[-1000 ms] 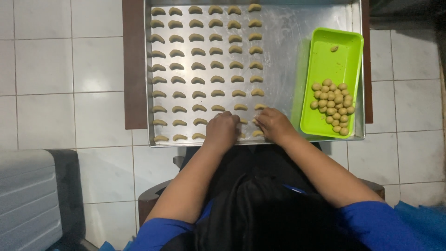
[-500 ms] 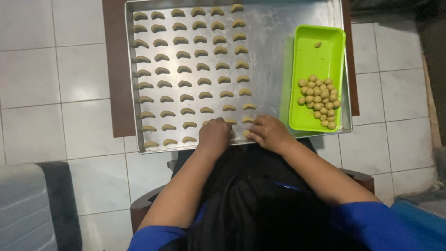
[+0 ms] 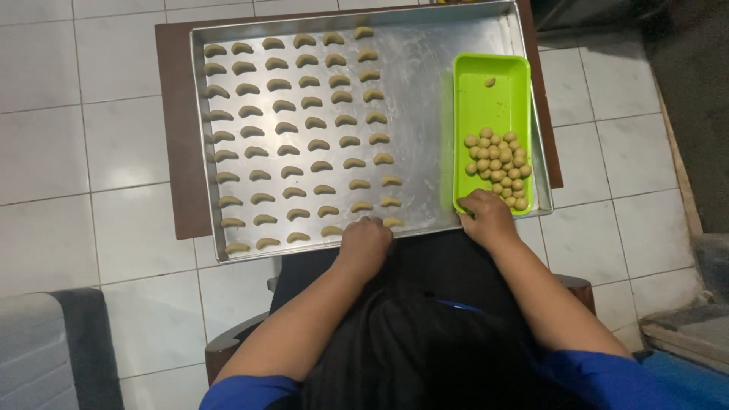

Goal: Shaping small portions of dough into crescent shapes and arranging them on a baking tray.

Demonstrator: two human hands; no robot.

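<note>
At the far left, a grey ribbed case point(image 3: 34, 349) sits on the white tiled floor point(image 3: 99, 144). Next to the right, a brown board point(image 3: 176, 129) lies on the tiles and carries a large metal baking tray point(image 3: 440, 114). The left portion of the tray holds crescent-shaped dough pieces point(image 3: 296, 129) in ordered rows and columns; the strip to their right is bare metal.

The left hand point(image 3: 366, 241) rests at the near rim of the tray, knuckles up, fingers curled downward at the last crescent point(image 3: 392, 222) of the rightmost column. Whether the fingers pinch that piece or only touch it cannot be told, as the hand covers the contact.

Further right, a green rectangular plastic tray point(image 3: 474, 91) sits inside the metal tray along its right side. It contains a cluster of small dough balls point(image 3: 499, 163) toward its near end and one separate ball point(image 3: 490, 82) near its far end.

The right hand point(image 3: 486, 215) lies at the near end of the green tray, fingers bent over its rim beside the cluster. Whether they grip a ball is hidden.
</note>
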